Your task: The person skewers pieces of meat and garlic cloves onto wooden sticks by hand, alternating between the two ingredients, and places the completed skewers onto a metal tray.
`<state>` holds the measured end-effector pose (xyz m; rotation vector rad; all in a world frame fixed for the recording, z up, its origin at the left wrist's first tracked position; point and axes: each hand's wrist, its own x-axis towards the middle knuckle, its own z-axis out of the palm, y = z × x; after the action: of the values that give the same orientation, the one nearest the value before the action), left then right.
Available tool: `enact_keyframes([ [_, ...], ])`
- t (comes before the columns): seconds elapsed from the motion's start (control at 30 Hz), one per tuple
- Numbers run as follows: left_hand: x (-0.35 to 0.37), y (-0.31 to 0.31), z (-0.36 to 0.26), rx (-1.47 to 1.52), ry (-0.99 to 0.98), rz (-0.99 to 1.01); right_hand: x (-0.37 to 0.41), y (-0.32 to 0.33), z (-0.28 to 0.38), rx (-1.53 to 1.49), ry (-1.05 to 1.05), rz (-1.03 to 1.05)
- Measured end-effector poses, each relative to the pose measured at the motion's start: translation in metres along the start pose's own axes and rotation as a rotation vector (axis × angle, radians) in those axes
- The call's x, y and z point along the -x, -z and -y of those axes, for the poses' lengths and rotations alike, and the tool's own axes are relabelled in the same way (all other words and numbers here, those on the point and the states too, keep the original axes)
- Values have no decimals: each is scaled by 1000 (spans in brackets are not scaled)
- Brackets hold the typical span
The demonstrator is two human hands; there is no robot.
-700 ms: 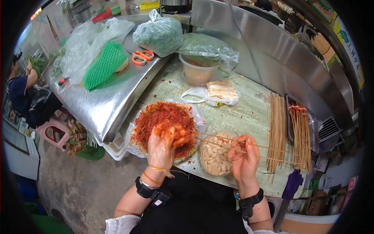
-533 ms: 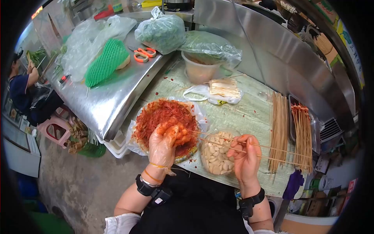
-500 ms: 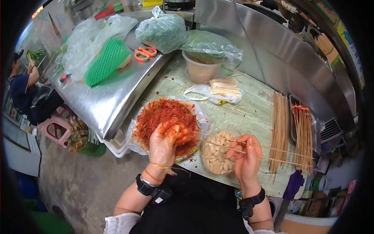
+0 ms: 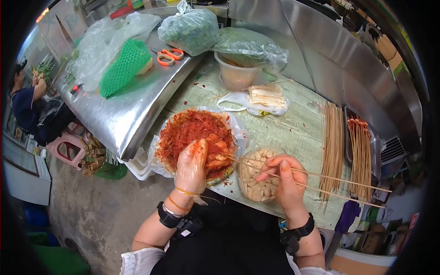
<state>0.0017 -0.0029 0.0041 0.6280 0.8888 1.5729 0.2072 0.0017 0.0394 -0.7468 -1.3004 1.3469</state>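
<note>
My left hand [image 4: 192,167], in a clear plastic glove smeared red, is curled over a bowl of red chili-coated shreds [image 4: 190,128]. Its fingers close around the tip end of the skewers; what sits in them is coated red and mostly hidden. In my right hand [image 4: 289,181], two thin bamboo skewers [image 4: 339,181] are pinched between thumb and fingers, their long ends reaching out to the right. Under the skewers stands a clear tub of pale, flat slices [image 4: 256,183], between my two hands.
Bare bamboo skewers [image 4: 331,151] lie at right, beside a metal tray [image 4: 375,156] with red-tipped skewers [image 4: 360,156]. Behind are a bundle of pale sticks [image 4: 267,97], a plastic tub [image 4: 236,75] and bagged greens [image 4: 190,32]. Orange-handled scissors [image 4: 169,57] lie on the steel counter [image 4: 133,112]. Another person [image 4: 32,101] stands far left.
My right hand has turned slightly, and the skewers' long ends have shifted right and down. The left hand's fingers have shifted over the bowl near the skewer tips. The view has moved a little.
</note>
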Motion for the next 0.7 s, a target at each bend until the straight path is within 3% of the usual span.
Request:
enact_keyframes([
  [0.4,-2,6,1,153,38,50,0,3,5,83,-62,19],
  [0.5,-4,11,1,161,67,26,0,5,3,35,-58,4],
  [0.57,-8,19,-5,165,65,10,-2,8,3,-177,-64,-28],
  [0.67,-10,13,-15,216,4,-41,-17,-1,3,87,-145,-110],
  [0.7,-10,14,-12,79,-1,-25,-22,2,7,102,-147,-146],
])
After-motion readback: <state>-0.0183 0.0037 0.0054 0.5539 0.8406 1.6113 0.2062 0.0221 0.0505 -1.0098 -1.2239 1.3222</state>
